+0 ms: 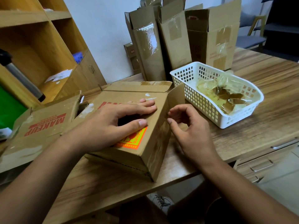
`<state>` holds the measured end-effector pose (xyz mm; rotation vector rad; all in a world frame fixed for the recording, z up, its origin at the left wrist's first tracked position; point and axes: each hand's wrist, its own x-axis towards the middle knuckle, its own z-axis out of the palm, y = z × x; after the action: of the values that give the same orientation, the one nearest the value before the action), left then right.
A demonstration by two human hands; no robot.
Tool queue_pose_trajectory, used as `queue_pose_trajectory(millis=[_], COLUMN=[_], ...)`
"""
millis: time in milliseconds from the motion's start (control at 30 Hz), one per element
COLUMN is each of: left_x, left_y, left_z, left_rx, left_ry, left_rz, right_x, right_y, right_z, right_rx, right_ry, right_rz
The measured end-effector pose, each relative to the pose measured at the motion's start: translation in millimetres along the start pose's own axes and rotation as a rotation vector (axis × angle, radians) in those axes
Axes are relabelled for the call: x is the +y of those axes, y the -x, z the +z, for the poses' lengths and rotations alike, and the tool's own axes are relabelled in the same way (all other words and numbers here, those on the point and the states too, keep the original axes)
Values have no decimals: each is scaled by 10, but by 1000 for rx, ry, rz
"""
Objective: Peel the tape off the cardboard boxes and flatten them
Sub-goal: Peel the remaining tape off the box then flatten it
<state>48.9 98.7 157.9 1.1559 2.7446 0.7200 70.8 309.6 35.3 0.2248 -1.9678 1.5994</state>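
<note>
Wood-grain worktop (267, 81) carries a cardboard box (155, 143), a red-printed box (45, 123) at left, a white basket (202, 104), and upright boxes (150, 54) at the back

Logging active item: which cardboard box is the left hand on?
The middle box with the orange sticker; the left hand lies on its top. The MAKEUP-printed box lies further left; the upright ones stand behind.

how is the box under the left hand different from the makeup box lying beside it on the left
The box under the left hand has its full shape; the makeup box looks collapsed flat. The first bears an orange sticker, the makeup box none in view. The left hand rests on the first; nothing touches the makeup box. Both are brown cardboard with red print.
</note>
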Motion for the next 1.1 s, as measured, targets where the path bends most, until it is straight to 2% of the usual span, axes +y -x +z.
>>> queue_pose_trajectory(millis=[267,767,1100], left_x=[-7,11,3], left_y=[-2,1,-2], left_z=[-5,-7,-5], left_rx=[-5,2,0], left_ry=[-6,3,-5], left_rz=[-10,-14,-20], right_x=[-19,-1,22], right_y=[-90,-43,0], right_z=[53,-51,-52], right_rx=[4,-122,-53], right_ry=[260,151,209], right_rz=[-154,-8,-114])
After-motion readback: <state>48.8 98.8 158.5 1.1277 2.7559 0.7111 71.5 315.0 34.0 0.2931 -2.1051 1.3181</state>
